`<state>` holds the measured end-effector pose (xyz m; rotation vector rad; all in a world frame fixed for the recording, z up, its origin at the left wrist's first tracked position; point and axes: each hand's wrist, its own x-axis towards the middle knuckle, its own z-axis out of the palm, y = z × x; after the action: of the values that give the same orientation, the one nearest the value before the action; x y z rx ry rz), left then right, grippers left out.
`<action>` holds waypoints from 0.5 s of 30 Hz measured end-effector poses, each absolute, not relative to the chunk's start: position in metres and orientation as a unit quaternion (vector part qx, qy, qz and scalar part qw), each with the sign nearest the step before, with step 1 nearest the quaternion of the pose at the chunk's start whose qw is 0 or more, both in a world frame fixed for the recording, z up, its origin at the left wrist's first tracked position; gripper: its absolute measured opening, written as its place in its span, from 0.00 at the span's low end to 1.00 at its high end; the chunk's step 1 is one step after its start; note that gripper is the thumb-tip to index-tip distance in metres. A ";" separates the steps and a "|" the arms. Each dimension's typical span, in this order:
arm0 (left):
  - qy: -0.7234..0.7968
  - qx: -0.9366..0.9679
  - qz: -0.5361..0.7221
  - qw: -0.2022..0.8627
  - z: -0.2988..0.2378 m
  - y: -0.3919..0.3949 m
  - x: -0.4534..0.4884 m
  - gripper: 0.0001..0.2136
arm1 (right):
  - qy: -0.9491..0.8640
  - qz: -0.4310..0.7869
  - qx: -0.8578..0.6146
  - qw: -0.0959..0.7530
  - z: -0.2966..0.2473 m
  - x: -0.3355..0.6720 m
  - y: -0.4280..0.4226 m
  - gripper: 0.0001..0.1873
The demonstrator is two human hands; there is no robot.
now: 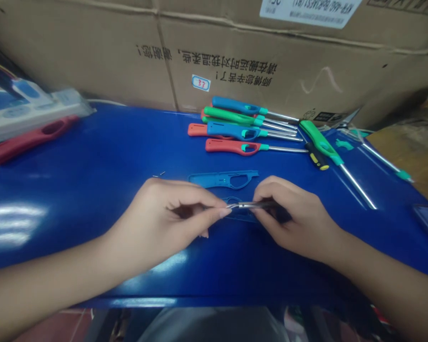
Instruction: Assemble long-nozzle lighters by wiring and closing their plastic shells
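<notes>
My left hand (171,209) pinches the thin, wire-like end of a metal lighter tube (246,205) between thumb and fingertips. From the other side, my right hand (299,213) is closed around the same tube, which lies level between the two hands; its far part is hidden in my right hand. Just beyond my fingers an open blue lighter shell half (209,180) lies on the table. A second blue shell piece (248,217) lies below the tube, partly covered by it. Small screws (159,175) rest left of the first shell half.
Several assembled lighters (231,146) lie in a row at the back, with a green lighter (321,142) and a black-yellow screwdriver handle (317,156) to their right. A red lighter shell (32,140) rests beside a power strip (32,114). A cardboard box (110,61) stands behind.
</notes>
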<state>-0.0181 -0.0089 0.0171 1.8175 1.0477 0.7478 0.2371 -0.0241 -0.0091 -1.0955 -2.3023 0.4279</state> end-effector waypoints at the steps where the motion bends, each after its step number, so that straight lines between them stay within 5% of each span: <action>1: 0.417 0.754 0.291 0.415 0.016 -0.009 -0.019 0.04 | -0.861 0.153 -0.402 0.270 -0.009 0.237 -0.025 0.08; 15: 0.410 0.813 0.222 0.347 0.016 -0.009 -0.022 0.07 | -0.892 0.080 -0.383 0.228 -0.010 0.237 -0.031 0.05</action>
<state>-0.0217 -0.0094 0.0162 2.1100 1.0647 0.5761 0.2374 -0.0313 -0.0105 -1.0549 -2.4562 0.2204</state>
